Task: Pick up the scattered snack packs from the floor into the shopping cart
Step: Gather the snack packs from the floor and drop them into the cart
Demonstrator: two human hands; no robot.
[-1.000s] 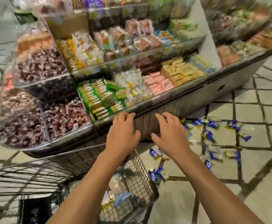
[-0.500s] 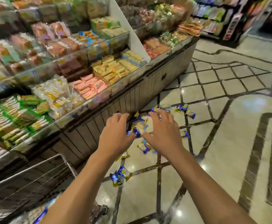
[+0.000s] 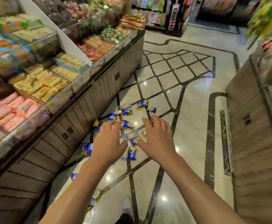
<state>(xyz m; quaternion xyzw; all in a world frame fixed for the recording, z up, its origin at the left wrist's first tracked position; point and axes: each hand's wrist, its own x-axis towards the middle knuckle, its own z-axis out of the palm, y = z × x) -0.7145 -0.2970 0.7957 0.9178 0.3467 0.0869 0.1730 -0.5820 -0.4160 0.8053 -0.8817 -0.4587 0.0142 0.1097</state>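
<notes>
**Reach onto the pack cluster – gather, don't pinch singles**

Since the earlier frame the view has swung right off the shopping cart, which is now out of shot, and both hands have gone from above the cart to out over the floor spill

Left hand and right hand: palms down, fingers spread wide, nothing held. Whether they're touching the floor yet can't be told, only that they overlap the packs in view

Snack packs: blue-and-gold wrappers scattered on the glossy tiled floor just beside the base of the display counter. Densest bunch sits between the two hands; a few strays lie beyond the fingertips, one by the left wrist, more back toward the person's feet

Judgement on doing the step well:
- sweep both hands inward and rake the middle bunch into one pile, then scoop; faster than one at a time
- foil on polished tile will likely skate, so press flat and drag, cupping from both sides
- packs tight against the counter base need pulling out first
- don't overfill the grab; the cart is a turn away and loose packs will probably drop
- strays near the feet go last, watch for treading on them
</notes>
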